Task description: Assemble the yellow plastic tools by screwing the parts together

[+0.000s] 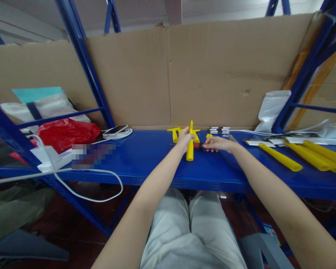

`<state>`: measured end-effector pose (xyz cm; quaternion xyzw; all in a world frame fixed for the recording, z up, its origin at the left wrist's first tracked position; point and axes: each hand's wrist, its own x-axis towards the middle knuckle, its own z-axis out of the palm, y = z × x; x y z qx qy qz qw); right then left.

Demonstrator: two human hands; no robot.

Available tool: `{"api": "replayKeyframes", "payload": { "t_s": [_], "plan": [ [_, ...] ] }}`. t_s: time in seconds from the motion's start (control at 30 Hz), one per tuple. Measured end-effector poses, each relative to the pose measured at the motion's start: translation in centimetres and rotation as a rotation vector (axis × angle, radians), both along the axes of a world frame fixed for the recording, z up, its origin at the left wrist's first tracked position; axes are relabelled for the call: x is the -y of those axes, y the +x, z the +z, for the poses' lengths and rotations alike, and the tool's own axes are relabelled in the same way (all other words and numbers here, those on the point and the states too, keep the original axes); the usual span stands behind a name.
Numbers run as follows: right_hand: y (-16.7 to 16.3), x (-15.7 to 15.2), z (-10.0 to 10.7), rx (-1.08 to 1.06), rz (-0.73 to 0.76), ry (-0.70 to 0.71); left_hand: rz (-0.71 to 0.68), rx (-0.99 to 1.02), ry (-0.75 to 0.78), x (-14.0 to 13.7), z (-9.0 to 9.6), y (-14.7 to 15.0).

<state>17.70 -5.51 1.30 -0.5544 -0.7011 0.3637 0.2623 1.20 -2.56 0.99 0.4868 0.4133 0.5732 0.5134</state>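
Note:
My left hand (185,139) is closed around a yellow tapered handle (189,152), held upright just above the blue tabletop. Its narrow tip points toward the cardboard. To the right, my right hand (218,144) grips a screwdriver (199,146) with a red and black grip, lying sideways against the handle. A thin shaft shows left of my left hand. Behind my hands lie yellow T-shaped pieces (174,135), partly hidden by my left hand. A small yellow piece (210,137) sits just behind my right fingers.
Several yellow tapered handles (281,157) lie at the right, near white flat packets (259,142). Small white-and-black packs (219,130) rest by the cardboard wall (226,74). At left are a phone (116,130), coiled white cable (124,132), power strip (62,160) and red bag (68,133).

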Motion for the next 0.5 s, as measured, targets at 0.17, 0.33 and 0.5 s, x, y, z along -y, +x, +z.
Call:
{"api": "replayKeyframes", "payload": {
  "t_s": [0.17, 0.33, 0.5],
  "plan": [
    [0.2, -0.3, -0.2, -0.002, -0.008, 0.011, 0.024, -0.11, 0.053, -0.2, -0.4, 0.2],
    [0.0, -0.3, -0.1, 0.005, -0.064, 0.042, 0.047, -0.253, 0.071, 0.3, -0.6, 0.2],
    [-0.2, -0.2, 0.1, -0.026, -0.174, 0.097, -0.006, -0.303, 0.096, 1.1, -0.7, 0.5]
  ]
}}
